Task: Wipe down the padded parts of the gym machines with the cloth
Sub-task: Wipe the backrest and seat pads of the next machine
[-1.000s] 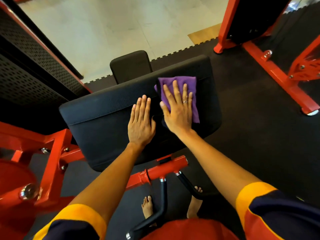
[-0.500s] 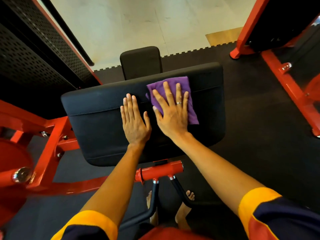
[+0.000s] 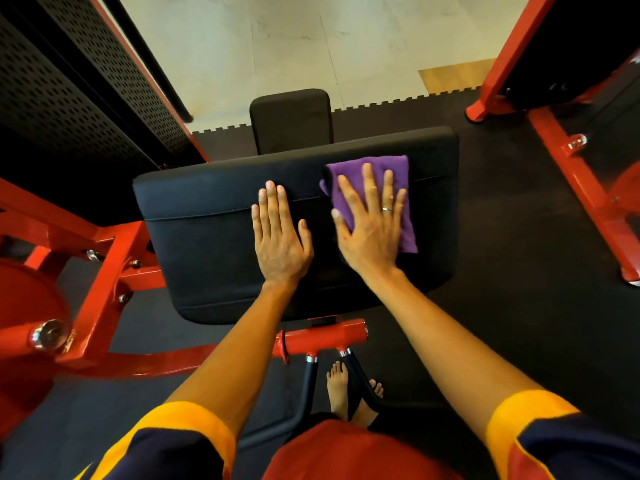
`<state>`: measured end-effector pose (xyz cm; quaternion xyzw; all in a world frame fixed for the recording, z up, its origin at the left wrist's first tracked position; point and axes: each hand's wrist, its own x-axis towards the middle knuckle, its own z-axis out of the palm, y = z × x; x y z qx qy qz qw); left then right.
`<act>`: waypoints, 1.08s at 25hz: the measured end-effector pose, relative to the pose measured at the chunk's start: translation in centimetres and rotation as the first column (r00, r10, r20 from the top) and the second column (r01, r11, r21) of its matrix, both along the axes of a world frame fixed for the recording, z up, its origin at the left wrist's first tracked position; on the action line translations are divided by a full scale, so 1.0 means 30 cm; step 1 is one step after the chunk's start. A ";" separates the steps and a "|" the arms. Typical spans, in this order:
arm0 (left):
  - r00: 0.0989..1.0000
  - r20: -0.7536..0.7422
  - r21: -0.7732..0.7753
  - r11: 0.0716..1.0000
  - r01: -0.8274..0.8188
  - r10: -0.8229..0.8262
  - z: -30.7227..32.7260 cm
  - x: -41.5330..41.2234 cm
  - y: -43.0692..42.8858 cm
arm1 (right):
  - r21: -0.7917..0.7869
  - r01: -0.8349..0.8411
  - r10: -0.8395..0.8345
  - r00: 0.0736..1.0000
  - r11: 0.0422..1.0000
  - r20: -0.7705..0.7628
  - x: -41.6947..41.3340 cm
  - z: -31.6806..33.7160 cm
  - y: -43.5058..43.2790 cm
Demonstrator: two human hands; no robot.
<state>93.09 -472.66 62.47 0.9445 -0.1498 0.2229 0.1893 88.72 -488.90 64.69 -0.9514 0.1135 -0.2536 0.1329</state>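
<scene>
A wide black pad of a red gym machine lies tilted in front of me. A folded purple cloth lies flat on the pad's right half. My right hand presses on the cloth with straight, spread fingers and covers its left part. My left hand rests flat on the bare pad just left of the cloth, fingers straight and together. A smaller black pad stands behind the wide one.
The machine's red frame and a red weight plate are at the left. A red bar with black handles sits below the pad, above my bare feet. Another red machine frame stands at the right on black rubber flooring.
My right hand has slid the cloth to the right across the pad after moving it left. My left hand stays flat on the pad.
</scene>
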 end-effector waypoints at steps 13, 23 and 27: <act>0.968 0.062 -0.080 0.965 0.248 -0.243 0.095 0.070 -0.075 | 0.133 0.235 -0.238 0.971 0.963 0.008 -0.063 -0.011 -0.145; 0.967 0.012 0.064 0.965 0.253 -0.254 0.102 0.108 -0.159 | -0.039 0.021 -0.022 1.000 0.999 -0.009 0.030 0.045 -0.239; 0.966 0.012 0.082 0.963 0.258 -0.260 0.130 0.116 -0.195 | 0.254 0.303 -0.316 0.949 0.918 0.010 -0.007 0.020 -0.280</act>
